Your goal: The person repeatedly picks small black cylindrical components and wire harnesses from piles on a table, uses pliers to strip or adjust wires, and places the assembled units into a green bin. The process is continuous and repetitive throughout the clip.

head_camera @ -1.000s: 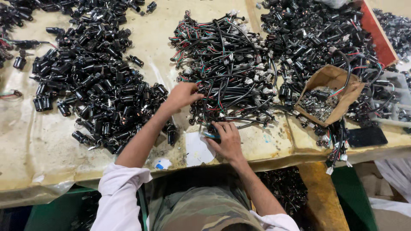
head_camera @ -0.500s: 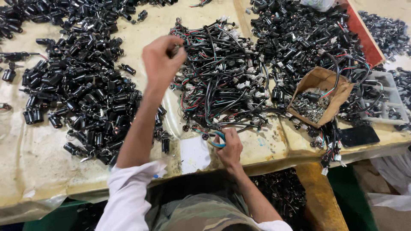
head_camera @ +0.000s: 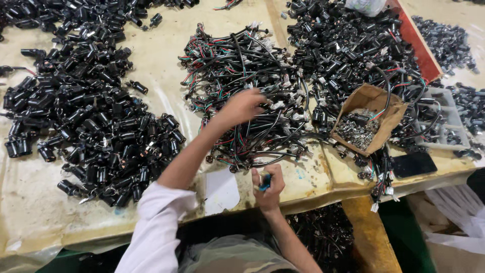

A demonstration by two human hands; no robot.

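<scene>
Reaching out over the table (head_camera: pixel 161 76), the left hand (head_camera: pixel 241 106) lies on the heap of wired parts (head_camera: pixel 247 91) — black leads with red and green strands and white plugs — its fingers curled into the tangle; whether they pinch a lead cannot be told. The right hand (head_camera: pixel 268 186) sits at the near table edge, closed around a small blue tool (head_camera: pixel 264 182). A white card (head_camera: pixel 221 191) lies just left of it. A broad pile of black cylinders (head_camera: pixel 91 126) fills the table's left side, well apart. To the right, a torn cardboard box (head_camera: pixel 373 117) of small metal pieces stands amid more black parts, beside a grey tray (head_camera: pixel 447 121) and a dark phone (head_camera: pixel 414 164).
</scene>
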